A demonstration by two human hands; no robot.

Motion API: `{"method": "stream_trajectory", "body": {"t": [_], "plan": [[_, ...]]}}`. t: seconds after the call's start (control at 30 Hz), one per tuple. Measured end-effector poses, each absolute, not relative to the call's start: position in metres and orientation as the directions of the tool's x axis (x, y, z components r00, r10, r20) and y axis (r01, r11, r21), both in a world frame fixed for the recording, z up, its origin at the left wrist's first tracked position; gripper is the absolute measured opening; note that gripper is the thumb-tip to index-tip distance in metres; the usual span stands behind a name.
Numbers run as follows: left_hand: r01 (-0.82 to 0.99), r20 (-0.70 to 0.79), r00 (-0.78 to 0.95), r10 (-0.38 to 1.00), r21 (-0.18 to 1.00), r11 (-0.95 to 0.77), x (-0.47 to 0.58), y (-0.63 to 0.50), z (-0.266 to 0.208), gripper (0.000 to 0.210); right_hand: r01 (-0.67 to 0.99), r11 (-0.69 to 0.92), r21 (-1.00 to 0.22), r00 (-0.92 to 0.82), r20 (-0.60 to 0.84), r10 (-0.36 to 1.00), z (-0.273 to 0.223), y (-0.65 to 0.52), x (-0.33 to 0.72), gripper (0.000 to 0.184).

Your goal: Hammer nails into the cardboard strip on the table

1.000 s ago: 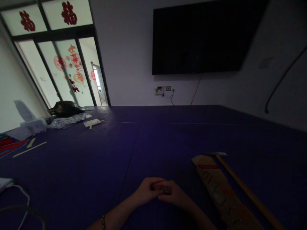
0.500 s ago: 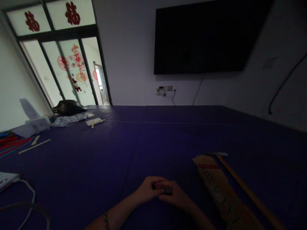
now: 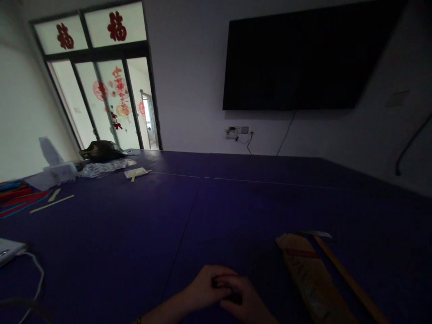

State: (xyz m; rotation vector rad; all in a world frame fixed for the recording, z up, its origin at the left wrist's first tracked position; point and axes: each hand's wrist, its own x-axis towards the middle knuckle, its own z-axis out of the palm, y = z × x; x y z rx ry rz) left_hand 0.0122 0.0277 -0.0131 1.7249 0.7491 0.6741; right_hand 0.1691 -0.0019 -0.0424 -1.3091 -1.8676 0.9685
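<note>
My left hand (image 3: pixel 206 287) and my right hand (image 3: pixel 243 297) meet at the bottom middle, over the dark purple tabletop (image 3: pixel 141 243). Their fingers are curled and overlap each other. A dark patch shows between the palms, too dim to tell whether it is an object or shadow. To the right of them lies a long brown paper package (image 3: pixel 308 274) with a red band near its far end. Alongside it rests a hammer-like tool with a long wooden handle (image 3: pixel 347 276) and a thin metal head (image 3: pixel 320 234). Neither hand touches these.
At left are a white device (image 3: pixel 10 249) with a cable, yellow strips (image 3: pixel 52 204), red and blue strips (image 3: pixel 20 200), a clear plastic box (image 3: pixel 60 171) and a black bag (image 3: pixel 103 151). A large dark television (image 3: pixel 297 60) hangs on the wall beyond the table.
The view has tilted up and turned slightly left, so the hands, package and tool sit lower in the picture. My hands stay together with fingers curled.
</note>
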Motion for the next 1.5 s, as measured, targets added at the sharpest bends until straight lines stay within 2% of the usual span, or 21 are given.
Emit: {"method": "stream_trajectory", "body": {"t": [0.17,0.27,0.47,0.63,0.83,1.2,1.5], "plan": [[0.145,0.061,0.627,0.777,0.970,-0.194,0.012,0.024,-0.019,0.044,0.523,0.228,-0.821,-0.383,0.013,0.924,-0.038,-0.001,0.170,0.039],[0.115,0.057,0.601,0.797,0.981,-0.157,0.011,0.022,-0.024,0.047,0.537,0.198,-0.820,-0.364,-0.013,0.931,-0.040,-0.002,0.171,0.038],[0.112,0.086,0.584,0.807,0.976,-0.185,0.011,0.021,-0.022,0.046,0.514,0.239,-0.824,-0.369,0.039,0.929,-0.044,-0.002,0.170,0.035],[0.121,0.092,0.588,0.804,0.972,-0.200,0.013,0.022,-0.020,0.046,0.526,0.245,-0.814,-0.293,0.097,0.951,-0.038,-0.004,0.167,0.034],[0.168,0.071,0.584,0.809,0.964,-0.206,0.014,0.022,-0.015,0.044,0.525,0.256,-0.812,-0.299,0.105,0.948,-0.036,-0.003,0.167,0.034],[0.087,0.120,0.632,0.766,0.971,-0.224,0.010,0.027,-0.024,0.041,0.480,0.290,-0.828,-0.360,0.115,0.926,-0.042,-0.001,0.171,0.035],[0.157,0.062,0.612,0.788,0.968,-0.198,0.009,0.028,-0.020,0.041,0.462,0.285,-0.840,-0.366,0.112,0.924,-0.040,0.002,0.169,0.035]]}}
